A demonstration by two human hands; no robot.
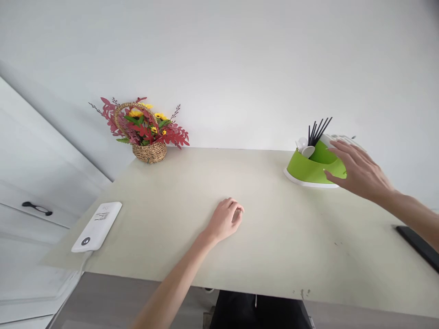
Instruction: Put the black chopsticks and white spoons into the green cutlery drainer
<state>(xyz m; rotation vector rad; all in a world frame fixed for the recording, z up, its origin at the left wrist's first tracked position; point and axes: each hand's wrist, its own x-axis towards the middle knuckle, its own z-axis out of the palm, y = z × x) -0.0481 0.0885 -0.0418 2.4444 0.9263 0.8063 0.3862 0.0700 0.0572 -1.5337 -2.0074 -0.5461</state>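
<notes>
On the middle of the table rests my left hand [226,219], its fingers loosely curled into a fist with nothing visible in them. My right hand [360,169] is raised over the right side of a green utensil caddy [305,171], thumb and fingers apart and holding nothing. The caddy has a white base and stands against the far right of the table. White spoons [307,152] and several black chopsticks [319,130] stick up from its left part. A white section [338,137] at its back right is partly hidden behind my right hand.
A wicker basket [149,153] of artificial red leaves and yellow flowers stands at the back left. At the left edge of the table [254,256] lies a white device [98,227] with a cable. A black flat object [417,249] lies at the right, partly under my forearm.
</notes>
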